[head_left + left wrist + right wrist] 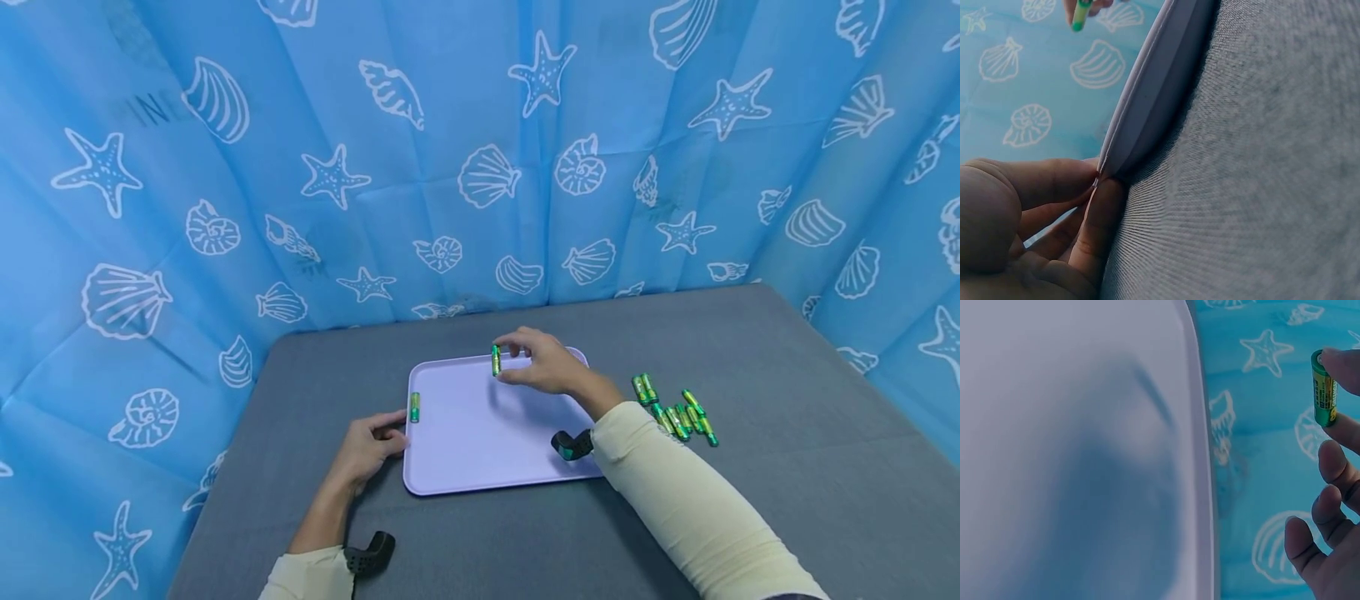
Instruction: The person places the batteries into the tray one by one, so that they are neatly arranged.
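Observation:
My right hand [546, 363] pinches a green and yellow battery [496, 360] by its two ends, between thumb and index finger, over the far part of a lilac tray [480, 454]. In the right wrist view this battery [1324, 389] shows above the tray's rim, the other fingers spread apart from it. With thumb and a finger, my left hand [367, 450] pinches the tray's left rim; the left wrist view shows that rim [1132, 94] between them. Just inside the rim, near my left fingertips, another battery [415, 407] lies lengthwise along the tray's left side.
Several more green batteries [678, 417] lie in a loose group on the grey cloth-covered table [795, 500], right of the tray. A blue curtain [450, 108] with white shells and starfish hangs behind the table. Each wrist wears a black camera mount [371, 554].

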`<action>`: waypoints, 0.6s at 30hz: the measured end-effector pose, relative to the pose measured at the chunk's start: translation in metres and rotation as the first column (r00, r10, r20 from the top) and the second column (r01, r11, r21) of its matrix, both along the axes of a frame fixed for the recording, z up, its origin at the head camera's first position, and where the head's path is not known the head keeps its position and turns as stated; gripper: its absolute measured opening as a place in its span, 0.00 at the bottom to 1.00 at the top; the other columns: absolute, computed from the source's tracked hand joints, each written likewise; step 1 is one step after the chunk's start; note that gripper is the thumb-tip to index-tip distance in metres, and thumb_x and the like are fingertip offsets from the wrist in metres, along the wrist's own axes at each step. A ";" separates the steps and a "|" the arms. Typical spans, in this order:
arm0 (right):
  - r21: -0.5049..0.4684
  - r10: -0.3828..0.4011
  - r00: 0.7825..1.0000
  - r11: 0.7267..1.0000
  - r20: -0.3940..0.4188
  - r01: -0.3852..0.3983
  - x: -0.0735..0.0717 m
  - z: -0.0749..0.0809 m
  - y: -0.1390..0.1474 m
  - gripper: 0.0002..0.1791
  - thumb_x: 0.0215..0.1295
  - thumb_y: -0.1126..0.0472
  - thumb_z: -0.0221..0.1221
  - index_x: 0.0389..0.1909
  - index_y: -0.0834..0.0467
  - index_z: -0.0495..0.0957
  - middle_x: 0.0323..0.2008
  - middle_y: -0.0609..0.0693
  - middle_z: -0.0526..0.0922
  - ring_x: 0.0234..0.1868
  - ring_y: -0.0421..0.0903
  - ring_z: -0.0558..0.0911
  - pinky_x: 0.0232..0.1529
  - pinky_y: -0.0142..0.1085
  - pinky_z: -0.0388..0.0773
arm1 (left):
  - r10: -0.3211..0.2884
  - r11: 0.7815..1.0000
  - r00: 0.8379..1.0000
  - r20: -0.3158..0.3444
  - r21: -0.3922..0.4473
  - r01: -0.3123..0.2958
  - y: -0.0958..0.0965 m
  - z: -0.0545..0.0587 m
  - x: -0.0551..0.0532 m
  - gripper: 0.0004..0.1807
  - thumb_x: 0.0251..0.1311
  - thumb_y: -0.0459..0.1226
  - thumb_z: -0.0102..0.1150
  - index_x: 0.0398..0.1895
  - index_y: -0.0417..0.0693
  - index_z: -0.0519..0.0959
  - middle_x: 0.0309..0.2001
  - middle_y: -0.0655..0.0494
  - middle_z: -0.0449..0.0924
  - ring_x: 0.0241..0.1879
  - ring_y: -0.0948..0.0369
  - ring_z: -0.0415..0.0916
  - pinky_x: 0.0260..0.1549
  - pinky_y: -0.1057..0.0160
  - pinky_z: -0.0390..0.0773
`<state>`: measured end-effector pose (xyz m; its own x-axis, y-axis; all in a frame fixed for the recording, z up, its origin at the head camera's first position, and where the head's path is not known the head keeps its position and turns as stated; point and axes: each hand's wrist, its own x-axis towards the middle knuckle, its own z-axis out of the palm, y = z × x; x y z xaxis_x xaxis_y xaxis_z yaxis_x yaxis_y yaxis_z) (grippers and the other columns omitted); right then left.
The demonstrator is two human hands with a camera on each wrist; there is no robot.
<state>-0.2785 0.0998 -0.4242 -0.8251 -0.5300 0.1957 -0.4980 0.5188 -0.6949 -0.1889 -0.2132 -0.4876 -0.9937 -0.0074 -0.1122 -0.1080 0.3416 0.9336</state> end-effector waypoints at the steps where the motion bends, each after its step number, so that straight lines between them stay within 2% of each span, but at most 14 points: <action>1: -0.006 0.006 1.000 1.000 0.011 -0.006 0.000 -0.001 -0.004 0.29 0.55 0.56 0.68 0.58 0.60 0.76 0.42 0.57 0.75 0.45 0.60 0.72 0.41 0.46 0.70 | 0.002 1.000 1.000 0.000 0.002 -0.002 0.000 0.000 0.000 0.26 0.51 0.22 0.63 0.57 0.36 0.77 0.30 0.49 0.77 0.31 0.56 0.72 0.28 0.64 0.73; 7: -0.012 0.019 0.999 1.000 0.050 -0.019 -0.003 -0.008 -0.026 0.29 0.55 0.56 0.69 0.58 0.59 0.76 0.43 0.58 0.75 0.45 0.59 0.72 0.41 0.45 0.70 | 0.006 1.000 1.000 0.007 0.004 -0.006 -0.001 0.000 0.001 0.26 0.52 0.22 0.63 0.57 0.37 0.77 0.30 0.49 0.77 0.31 0.57 0.73 0.28 0.64 0.73; 11: 0.023 0.020 0.999 1.000 0.050 -0.021 -0.003 -0.015 -0.036 0.28 0.54 0.56 0.70 0.57 0.58 0.77 0.42 0.57 0.76 0.43 0.55 0.72 0.40 0.44 0.69 | 0.002 1.000 1.000 0.002 0.015 -0.002 -0.001 0.000 0.001 0.26 0.52 0.22 0.63 0.57 0.36 0.77 0.30 0.49 0.77 0.31 0.56 0.73 0.28 0.65 0.74; 18: 0.064 0.042 0.997 0.997 0.068 -0.047 -0.002 -0.024 -0.053 0.29 0.55 0.55 0.69 0.58 0.59 0.76 0.40 0.55 0.75 0.42 0.54 0.71 0.38 0.43 0.67 | -0.009 1.000 1.000 -0.001 0.030 0.009 -0.001 -0.001 -0.001 0.25 0.52 0.21 0.62 0.57 0.35 0.77 0.30 0.49 0.77 0.31 0.57 0.73 0.27 0.65 0.74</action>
